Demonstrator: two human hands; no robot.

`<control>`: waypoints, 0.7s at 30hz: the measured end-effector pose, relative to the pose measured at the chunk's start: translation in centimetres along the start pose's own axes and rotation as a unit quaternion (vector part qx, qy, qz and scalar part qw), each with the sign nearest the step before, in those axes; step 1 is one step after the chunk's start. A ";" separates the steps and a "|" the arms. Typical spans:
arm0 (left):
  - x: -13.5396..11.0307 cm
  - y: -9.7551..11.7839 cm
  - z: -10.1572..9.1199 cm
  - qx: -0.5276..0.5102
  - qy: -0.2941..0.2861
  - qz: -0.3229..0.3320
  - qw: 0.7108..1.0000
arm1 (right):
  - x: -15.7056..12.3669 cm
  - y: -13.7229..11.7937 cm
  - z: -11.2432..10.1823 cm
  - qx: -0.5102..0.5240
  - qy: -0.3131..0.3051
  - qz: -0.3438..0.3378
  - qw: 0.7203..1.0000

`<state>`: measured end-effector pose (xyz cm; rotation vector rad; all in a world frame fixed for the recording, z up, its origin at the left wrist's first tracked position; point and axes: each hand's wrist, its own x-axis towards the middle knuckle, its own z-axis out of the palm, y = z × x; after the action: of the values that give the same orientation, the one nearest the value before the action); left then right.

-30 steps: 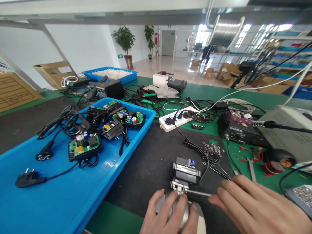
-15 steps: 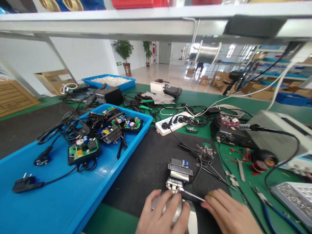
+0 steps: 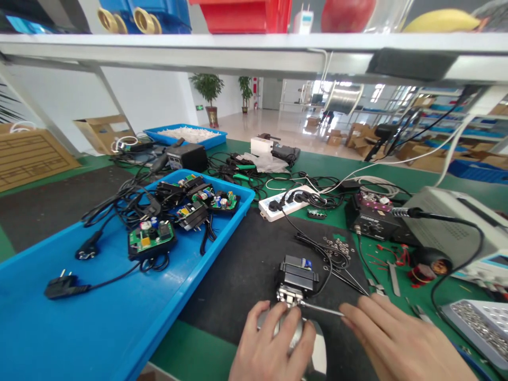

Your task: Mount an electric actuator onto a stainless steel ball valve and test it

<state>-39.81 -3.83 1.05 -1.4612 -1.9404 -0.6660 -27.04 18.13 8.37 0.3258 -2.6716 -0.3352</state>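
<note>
In the lower middle of the frame, on the black flat mat [image 3: 234, 280], my left hand [image 3: 273, 344] lies over the rounded silver metal body [image 3: 297, 334]. Its fingers are spread a little and bent over the top; whether they grip it firmly or only press, I cannot tell, and my thumb is hidden. Just above my fingertips is the small shiny metal fitting [image 3: 291, 297], and above this, close against it, the black ribbed box-shaped module [image 3: 297, 278] with a blue part on its top. My right hand [image 3: 408, 333], at the lower right, has its fingertips closed on the outer end of the thin straight silver metal rod [image 3: 323, 308]. The other end of the rod reaches to the side of the fitting; if it sits inside something there, it is too small to see. I judge that the step in hand is to work with the rod at this fitting, while the left hand makes the body steady. As it seems to me, the next move calls for a quiet left hand and a small, controlled movement of the rod, because its end could slip away from the fitting.
</note>
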 end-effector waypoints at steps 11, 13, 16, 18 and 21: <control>0.2 0.6 0.2 0.015 0.000 -0.023 1.000 | 5.0 -1.1 -1.4 -0.066 -0.013 -0.091 0.994; 0.5 0.7 0.2 0.043 -0.022 -0.018 0.999 | 5.1 -1.8 -0.7 -0.086 -0.027 -0.066 0.994; 1.2 0.5 0.1 0.057 -0.081 -0.003 0.995 | 4.8 -2.6 0.8 -0.138 -0.084 -0.073 0.984; 1.6 0.2 0.3 0.046 -0.104 0.008 0.993 | 4.5 -2.7 1.5 -0.157 -0.114 -0.098 0.976; 1.6 -0.2 0.8 0.044 -0.084 0.033 0.995 | 4.4 -2.2 1.9 -0.124 -0.098 -0.087 0.984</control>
<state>-40.47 -2.32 1.64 -1.5620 -2.0104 -0.4355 -31.39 15.19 7.73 0.4693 -2.7544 -0.7848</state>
